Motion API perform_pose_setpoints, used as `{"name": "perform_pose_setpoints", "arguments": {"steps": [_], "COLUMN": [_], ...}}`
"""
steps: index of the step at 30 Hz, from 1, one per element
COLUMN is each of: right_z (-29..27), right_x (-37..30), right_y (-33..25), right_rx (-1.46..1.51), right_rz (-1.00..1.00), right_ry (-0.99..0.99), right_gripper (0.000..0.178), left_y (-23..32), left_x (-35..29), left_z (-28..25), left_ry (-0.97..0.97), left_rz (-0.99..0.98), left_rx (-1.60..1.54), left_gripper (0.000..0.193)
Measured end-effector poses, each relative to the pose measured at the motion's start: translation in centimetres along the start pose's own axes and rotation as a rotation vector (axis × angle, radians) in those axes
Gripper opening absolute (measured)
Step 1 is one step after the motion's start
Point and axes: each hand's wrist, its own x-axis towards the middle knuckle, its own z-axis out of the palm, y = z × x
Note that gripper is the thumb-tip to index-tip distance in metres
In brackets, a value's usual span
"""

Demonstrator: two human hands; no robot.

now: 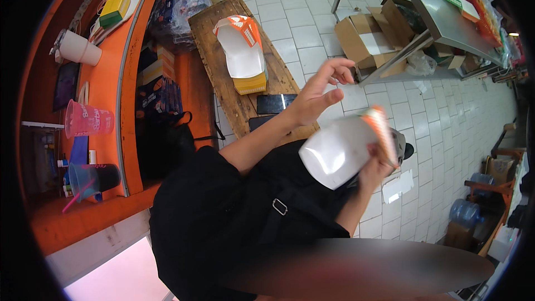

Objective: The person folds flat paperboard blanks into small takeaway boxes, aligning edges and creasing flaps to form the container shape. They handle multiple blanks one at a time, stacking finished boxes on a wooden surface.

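My right hand (375,174) grips a paper food carton (332,153) by its orange-and-white printed end, with the thumb on the inside. The carton's smooth white inner face shows, and motion blurs its edges. My left hand (324,93) is raised above and left of the carton, apart from it, with its fingers spread and nothing in them. Beyond my left forearm, a similar open carton (239,50) with a white inside and orange print rests on a yellow carton (250,84) at the middle of a wooden bench (210,22).
Two dark phones (275,102) lie on the bench near my left forearm. An orange counter (123,83) on the left holds a white cup (81,48) and a pink cup (89,119). Cardboard boxes (356,39) sit below a metal table (423,0) at the far right.
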Motion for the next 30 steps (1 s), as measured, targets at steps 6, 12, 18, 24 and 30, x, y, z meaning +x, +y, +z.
{"name": "perform_pose_setpoints", "arguments": {"steps": [6, 12, 18, 24, 30], "right_z": [7.0, 7.5, 11.7, 20.0, 29.2], "right_x": [-2.1, -2.7, 0.1, 0.4, 5.9], "right_y": [-0.6, -1.5, -3.9, -1.0, 5.0], "right_rx": [0.217, 0.101, -0.041, -0.031, -0.416], "right_rz": [-0.155, -0.072, -0.530, -0.266, -0.162], "right_ry": [-0.117, 0.109, -0.259, -0.586, -0.670], "right_gripper": [0.028, 0.029, 0.045, 0.050, 0.040], "left_y": [-2.5, -1.0, -2.6, -5.4, -11.2], "left_x": [-3.1, -3.7, -4.1, -2.5, -2.5], "left_z": [-3.3, -7.0, -10.7, -20.2, -29.4], "left_ry": [-0.155, -0.496, -0.219, 0.233, 0.373], "left_rz": [-0.195, -0.230, 0.203, 0.048, -0.285], "left_rx": [-0.038, 0.399, 0.217, 0.345, 0.475], "left_gripper": [0.051, 0.047, 0.031, 0.041, 0.049]}}
